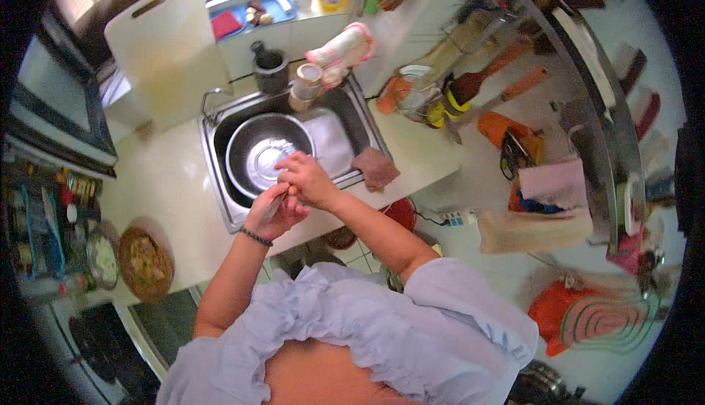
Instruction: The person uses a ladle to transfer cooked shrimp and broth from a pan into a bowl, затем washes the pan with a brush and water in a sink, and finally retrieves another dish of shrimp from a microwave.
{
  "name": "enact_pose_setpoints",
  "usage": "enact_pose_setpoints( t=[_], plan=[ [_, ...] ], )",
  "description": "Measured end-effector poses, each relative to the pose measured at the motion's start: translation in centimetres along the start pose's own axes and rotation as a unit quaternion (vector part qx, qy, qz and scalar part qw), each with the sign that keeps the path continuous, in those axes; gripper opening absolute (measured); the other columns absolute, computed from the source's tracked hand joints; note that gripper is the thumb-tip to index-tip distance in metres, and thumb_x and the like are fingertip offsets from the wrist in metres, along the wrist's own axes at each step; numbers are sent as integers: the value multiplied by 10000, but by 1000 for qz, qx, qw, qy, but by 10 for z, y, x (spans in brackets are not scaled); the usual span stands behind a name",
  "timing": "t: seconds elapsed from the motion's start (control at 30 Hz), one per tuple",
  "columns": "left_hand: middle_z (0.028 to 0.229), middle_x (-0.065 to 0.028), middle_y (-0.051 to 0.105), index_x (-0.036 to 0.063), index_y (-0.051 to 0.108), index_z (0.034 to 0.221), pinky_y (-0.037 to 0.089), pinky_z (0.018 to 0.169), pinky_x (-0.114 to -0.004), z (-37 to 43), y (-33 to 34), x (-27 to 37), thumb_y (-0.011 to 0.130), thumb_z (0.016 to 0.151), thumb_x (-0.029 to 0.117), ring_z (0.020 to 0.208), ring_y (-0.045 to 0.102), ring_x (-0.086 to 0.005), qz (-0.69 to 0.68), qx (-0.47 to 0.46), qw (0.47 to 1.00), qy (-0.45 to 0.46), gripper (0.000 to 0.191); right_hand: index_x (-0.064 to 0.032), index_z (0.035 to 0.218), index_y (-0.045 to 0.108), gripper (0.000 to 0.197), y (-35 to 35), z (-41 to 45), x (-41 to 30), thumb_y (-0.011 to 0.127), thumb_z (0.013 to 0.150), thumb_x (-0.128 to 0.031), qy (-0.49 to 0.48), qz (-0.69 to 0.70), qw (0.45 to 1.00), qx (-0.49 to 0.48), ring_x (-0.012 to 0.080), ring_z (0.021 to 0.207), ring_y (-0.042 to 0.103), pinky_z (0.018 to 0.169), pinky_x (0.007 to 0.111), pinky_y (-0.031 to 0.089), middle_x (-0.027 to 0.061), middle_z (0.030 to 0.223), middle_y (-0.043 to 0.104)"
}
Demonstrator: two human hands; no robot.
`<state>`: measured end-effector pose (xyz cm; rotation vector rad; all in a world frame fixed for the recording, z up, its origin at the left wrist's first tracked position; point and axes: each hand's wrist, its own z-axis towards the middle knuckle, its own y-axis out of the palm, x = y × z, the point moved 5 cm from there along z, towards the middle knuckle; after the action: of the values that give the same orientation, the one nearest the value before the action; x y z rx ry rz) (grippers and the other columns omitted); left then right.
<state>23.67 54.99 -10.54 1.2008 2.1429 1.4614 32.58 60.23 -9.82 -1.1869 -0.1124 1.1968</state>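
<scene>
My left hand (274, 215), with a dark beaded bracelet at the wrist, is palm up over the front rim of the sink (220, 206). My right hand (308, 180) comes in from the right, and its fingers meet the left hand's fingertips. A thin greyish strip shows along the left palm; blur hides what it is and whether either hand grips it. Just beyond the hands, a round stainless steel bowl (242, 140) sits in the sink with a shiny bottom. A brownish-pink cloth (376, 169) lies over the sink's right front corner.
Behind the sink stand a stone mortar with pestle (270, 72), a lidded jar (306, 83) and an upright white cutting board (165, 55). Left on the counter are a brown bowl of food (145, 263) and a smaller bowl (102, 259). Utensils with orange handles (523, 83) hang at right.
</scene>
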Motion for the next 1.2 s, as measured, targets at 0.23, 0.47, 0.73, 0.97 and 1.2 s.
enact_pose_setpoints(
  t=[0.23,0.47,0.73,0.97,1.2],
  plan=[
    [675,-104,612,32,548,925,515,720,-380,-45,-21,23,243,943,529,738,651,-260,172,19,977,126,584,-46,855,587,332,-51,9,26,391,973,-286,177,451,814,320,137,821,539,788,300,408,47,807,593],
    [699,-80,592,30,536,933,516,721,-344,-124,-120,17,425,947,289,696,624,-222,178,174,947,203,282,-90,845,517,247,-167,-56,84,413,958,-282,139,591,599,522,151,659,447,754,336,418,6,670,442],
    [687,-89,599,34,539,920,513,705,-377,-168,-204,-6,487,917,232,672,598,-238,36,255,937,235,205,-117,777,498,504,-189,-82,115,302,914,-561,152,618,552,538,150,621,324,667,312,301,-21,631,329],
    [687,-98,607,30,551,908,506,717,-377,-170,-188,8,469,929,229,664,591,-243,40,258,931,256,216,-85,816,427,238,-248,-33,84,368,973,-254,199,373,688,591,117,576,404,518,294,380,13,668,435],
    [641,-74,562,27,524,906,505,725,-378,-167,-200,4,470,922,222,583,527,-180,22,277,927,253,202,-67,831,430,199,-300,-29,101,361,959,-203,247,292,706,596,117,476,378,427,277,364,19,615,435]
  ],
)
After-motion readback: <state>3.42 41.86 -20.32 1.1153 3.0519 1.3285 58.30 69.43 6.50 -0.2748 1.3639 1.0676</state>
